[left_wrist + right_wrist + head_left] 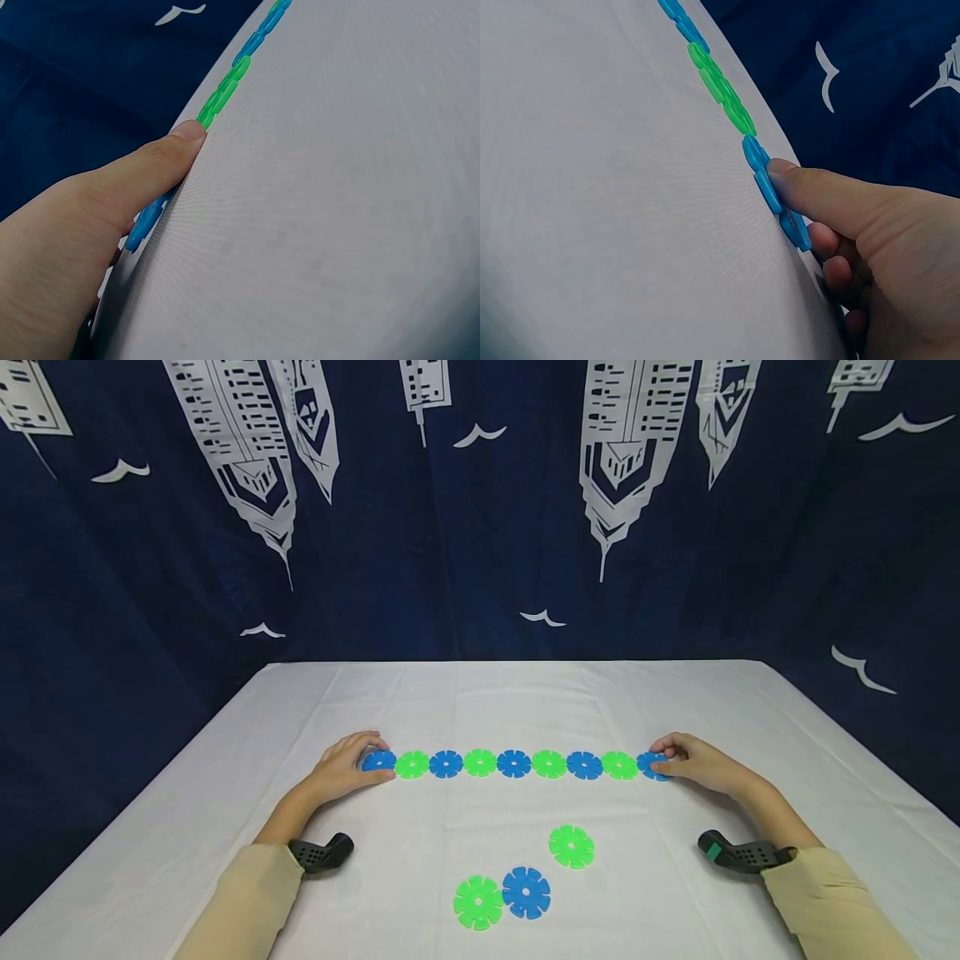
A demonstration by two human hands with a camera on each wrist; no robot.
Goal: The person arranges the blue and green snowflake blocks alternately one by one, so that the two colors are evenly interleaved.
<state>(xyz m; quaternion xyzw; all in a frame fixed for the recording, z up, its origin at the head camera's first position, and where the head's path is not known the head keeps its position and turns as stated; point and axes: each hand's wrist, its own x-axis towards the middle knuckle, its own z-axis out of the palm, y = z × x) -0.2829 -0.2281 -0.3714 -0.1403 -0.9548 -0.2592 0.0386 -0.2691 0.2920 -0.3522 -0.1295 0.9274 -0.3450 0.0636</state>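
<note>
A straight row of notched plastic building discs, blue and green by turns, runs left to right across the table. At its left end my left hand (339,770) holds a blue disc (378,761), thumb along the near edge and fingers round the far side. My right hand (705,764) grips the blue disc (647,765) at the right end, its thumb (810,187) over the near face. Between them lie several more discs, among them a green disc (481,762) and a blue disc (514,764) near the middle. Neighbouring discs meet at their rims.
Nearer me on the white tablecloth (390,877) lie a loose green disc (572,837), another green disc (468,912) and a blue disc (536,902) beside it. A dark blue printed curtain (450,543) hangs behind the table. Each wrist wears a black strap.
</note>
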